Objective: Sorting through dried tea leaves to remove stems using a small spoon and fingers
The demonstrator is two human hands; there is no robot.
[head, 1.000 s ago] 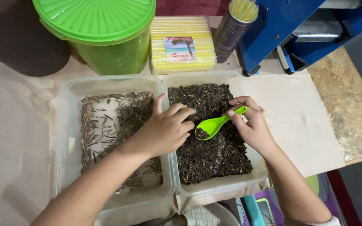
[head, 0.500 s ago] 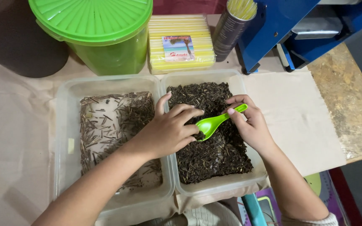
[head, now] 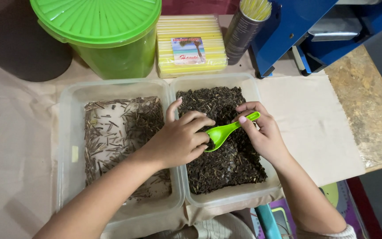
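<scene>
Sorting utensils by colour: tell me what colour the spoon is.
Bright green spoon, held in the right hand; clearest in the head view.

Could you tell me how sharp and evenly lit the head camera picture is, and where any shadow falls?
Head view: sharp and evenly lit, no glare; the left hand casts a soft shadow on the dark flakes beside the green spoon that the right hand holds; edges bend slightly, wide-lens style.
</scene>
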